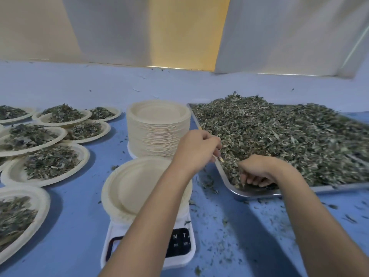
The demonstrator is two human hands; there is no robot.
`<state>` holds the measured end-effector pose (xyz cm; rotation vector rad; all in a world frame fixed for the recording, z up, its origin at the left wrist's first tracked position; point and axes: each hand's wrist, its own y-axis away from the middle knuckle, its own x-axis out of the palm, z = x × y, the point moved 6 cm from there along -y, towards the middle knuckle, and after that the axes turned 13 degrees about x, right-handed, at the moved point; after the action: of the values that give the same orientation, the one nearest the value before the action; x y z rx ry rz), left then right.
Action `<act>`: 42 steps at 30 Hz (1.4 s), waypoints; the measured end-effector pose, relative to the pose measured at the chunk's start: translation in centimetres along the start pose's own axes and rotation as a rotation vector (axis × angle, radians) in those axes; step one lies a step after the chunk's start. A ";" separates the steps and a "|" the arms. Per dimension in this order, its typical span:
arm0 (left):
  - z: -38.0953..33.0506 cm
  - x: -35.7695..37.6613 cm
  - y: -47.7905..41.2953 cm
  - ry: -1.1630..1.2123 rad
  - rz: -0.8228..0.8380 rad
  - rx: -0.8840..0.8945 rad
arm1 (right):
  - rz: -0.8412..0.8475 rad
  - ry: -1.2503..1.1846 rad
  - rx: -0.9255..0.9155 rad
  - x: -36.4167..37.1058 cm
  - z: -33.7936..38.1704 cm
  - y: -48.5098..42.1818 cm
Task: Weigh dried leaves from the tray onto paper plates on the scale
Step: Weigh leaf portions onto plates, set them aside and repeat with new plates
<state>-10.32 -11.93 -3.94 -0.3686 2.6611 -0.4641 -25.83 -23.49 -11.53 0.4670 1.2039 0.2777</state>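
A metal tray (255,193) heaped with dried green leaves (289,132) lies at the right. A bare paper plate (129,186) sits on the white digital scale (179,256) in front of me. My left hand (196,148) hovers over the tray's left edge and grips a thin wooden stick whose tip pokes into the leaves. My right hand (259,170) is at the tray's near corner, its fingers curled down into the leaves, gathering a clump. My left forearm crosses over the plate and hides part of the scale's display.
A tall stack of paper plates (158,128) stands behind the scale. Several plates filled with leaves (50,162) cover the left of the blue table (79,226). Loose leaf bits are scattered near the tray. A white wall and a yellow panel rise at the back.
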 end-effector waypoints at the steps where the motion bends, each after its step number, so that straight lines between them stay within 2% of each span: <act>1: 0.0 0.3 -0.1 0.017 -0.001 -0.008 | 0.034 0.013 -0.009 0.3 0.1 -0.3; 4: -0.1 0.7 -0.3 0.056 -0.004 -0.018 | 0.006 0.005 -0.149 0.7 2.2 -0.8; 7: -0.6 0.1 -1.0 0.084 -0.035 -0.017 | -0.047 -0.112 -0.324 0.7 5.2 -1.4; 10: -1.0 -1.0 -1.9 0.103 -0.074 -0.024 | -0.131 -0.157 -0.395 -0.3 7.1 -2.6; 13: -1.3 -1.8 -2.6 0.089 -0.075 -0.023 | -0.336 -0.279 -0.376 -2.2 7.1 -3.8; 15: -1.4 -2.1 -2.8 0.084 -0.074 -0.024 | -0.561 -0.348 -0.319 -3.6 6.5 -4.0; 17: -1.4 -2.4 -3.0 0.101 -0.079 -0.026 | -0.741 -0.238 -0.329 -4.2 6.6 -4.1; 19: -1.5 -2.5 -3.1 0.128 -0.084 -0.031 | -0.721 -0.081 -0.389 -3.5 7.6 -4.7; 22: -1.6 -2.3 -3.2 0.132 -0.081 -0.034 | -0.499 -0.012 -0.383 -1.2 8.3 -5.9; 24: -1.7 -2.1 -3.2 0.138 -0.076 -0.039 | -0.421 0.032 -0.387 0.0 8.7 -6.3; 30: -2.1 -2.2 -3.1 0.131 -0.083 -0.026 | -0.697 0.087 -0.489 -0.9 9.5 -4.5; 36: -2.4 -2.4 -3.0 0.118 -0.090 -0.016 | -0.424 0.202 -0.459 0.9 9.0 -5.6; 39: -2.5 -2.2 -2.8 0.144 -0.089 -0.018 | -0.527 0.349 -0.447 0.9 9.0 -5.2; 42: -2.5 -2.2 -2.8 0.148 -0.094 -0.017 | -0.673 0.248 -0.480 0.2 9.5 -4.0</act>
<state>-8.92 -13.08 0.01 -0.4840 2.8013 -0.5172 -17.04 -28.76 -10.94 -0.4046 1.4098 0.0344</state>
